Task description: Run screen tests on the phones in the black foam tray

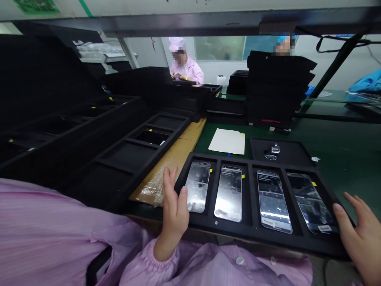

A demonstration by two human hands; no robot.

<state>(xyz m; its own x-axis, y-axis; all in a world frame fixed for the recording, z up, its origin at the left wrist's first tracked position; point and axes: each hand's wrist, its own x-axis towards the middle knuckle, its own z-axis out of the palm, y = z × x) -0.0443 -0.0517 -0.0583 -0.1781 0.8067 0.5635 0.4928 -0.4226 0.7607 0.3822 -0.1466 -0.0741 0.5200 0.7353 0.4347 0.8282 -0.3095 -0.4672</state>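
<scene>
A black compartment tray [251,194] lies on the bench before me, with several phones in its slots. Each phone, such as the bright-screened one [229,192], sits face up in its own compartment. My left hand [174,208] is at the tray's left side, its thumb by the rim and its fingers stretched along the outside. At the right end, my right hand [361,226] has its thumb on the rim and its fingers beyond it. The two hands grip the tray from opposite sides.
Another black tray [114,157] with one dark phone [151,137] stands left on cardboard [157,180]. White paper [228,141] and a small shiny metal object [274,149] lie behind my tray. Stacked black trays [276,91] and a co-worker [187,67] are farther back. A shelf [190,20] hangs overhead.
</scene>
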